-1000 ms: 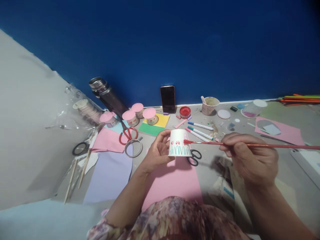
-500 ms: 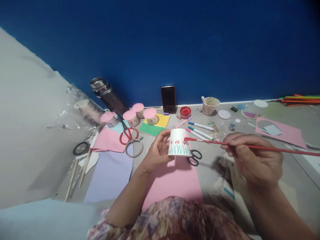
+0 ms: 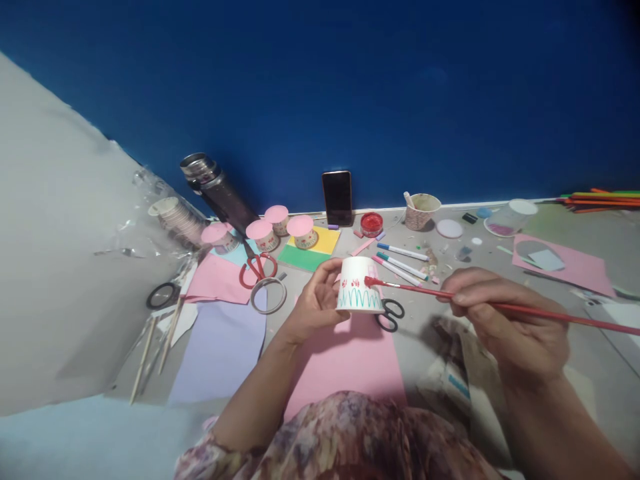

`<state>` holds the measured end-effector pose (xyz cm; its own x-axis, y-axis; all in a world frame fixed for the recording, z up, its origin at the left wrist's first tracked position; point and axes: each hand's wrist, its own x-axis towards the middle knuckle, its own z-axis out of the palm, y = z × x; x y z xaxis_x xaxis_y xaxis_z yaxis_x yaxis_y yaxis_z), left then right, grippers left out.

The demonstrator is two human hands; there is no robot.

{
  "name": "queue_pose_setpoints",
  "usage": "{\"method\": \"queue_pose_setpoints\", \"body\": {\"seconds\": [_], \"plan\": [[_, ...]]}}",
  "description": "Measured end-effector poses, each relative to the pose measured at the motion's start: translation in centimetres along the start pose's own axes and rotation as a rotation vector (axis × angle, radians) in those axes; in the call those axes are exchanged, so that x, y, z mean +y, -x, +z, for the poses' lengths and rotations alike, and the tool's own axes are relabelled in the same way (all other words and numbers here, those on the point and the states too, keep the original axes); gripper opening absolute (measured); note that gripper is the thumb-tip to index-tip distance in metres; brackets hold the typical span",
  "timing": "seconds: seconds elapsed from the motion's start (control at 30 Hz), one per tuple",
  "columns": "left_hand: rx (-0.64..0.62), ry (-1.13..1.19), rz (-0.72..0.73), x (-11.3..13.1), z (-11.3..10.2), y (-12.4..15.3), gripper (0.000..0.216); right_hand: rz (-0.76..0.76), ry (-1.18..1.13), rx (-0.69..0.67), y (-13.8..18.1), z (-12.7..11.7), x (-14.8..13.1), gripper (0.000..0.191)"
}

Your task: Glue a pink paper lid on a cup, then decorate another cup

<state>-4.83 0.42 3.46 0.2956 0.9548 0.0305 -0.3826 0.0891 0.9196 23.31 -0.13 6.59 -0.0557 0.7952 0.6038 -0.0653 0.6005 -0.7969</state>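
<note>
My left hand grips an upside-down white paper cup above a pink paper sheet. The cup carries a green zigzag line and small red marks. My right hand pinches a long red paintbrush, and its red-loaded tip touches the cup's side at the upper right. Black-handled scissors lie just behind the cup.
Against the blue wall stand a phone, a red paint pot, a patterned cup and a steel flask. Pink-topped cups, red scissors, a tape ring, markers and coloured papers lie around.
The brush tip has shifted slightly left and up along the cup's side, and my right hand has drifted a little to the right and down. The left hand keeps the cup still.
</note>
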Motion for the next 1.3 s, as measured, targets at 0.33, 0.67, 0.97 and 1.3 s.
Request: {"method": "queue_pose_setpoints", "body": {"seconds": [0.33, 0.67, 0.97, 1.3], "plan": [[0.036, -0.008, 0.001, 0.19, 0.16, 0.04, 0.080, 0.039, -0.009, 0.002, -0.03, -0.10, -0.16, 0.018], [0.028, -0.011, -0.002, 0.28, 0.16, 0.16, 0.079, 0.060, -0.024, 0.031, 0.00, 0.06, -0.31, 0.014], [-0.004, 0.037, 0.029, -0.19, -0.10, 0.18, 0.077, -0.010, -0.042, 0.022, 0.03, 0.17, -0.14, 0.019], [0.006, 0.007, 0.021, -0.29, -0.36, 0.23, 0.080, -0.057, -0.043, -0.030, 0.11, -0.22, 0.14, 0.025]]}}
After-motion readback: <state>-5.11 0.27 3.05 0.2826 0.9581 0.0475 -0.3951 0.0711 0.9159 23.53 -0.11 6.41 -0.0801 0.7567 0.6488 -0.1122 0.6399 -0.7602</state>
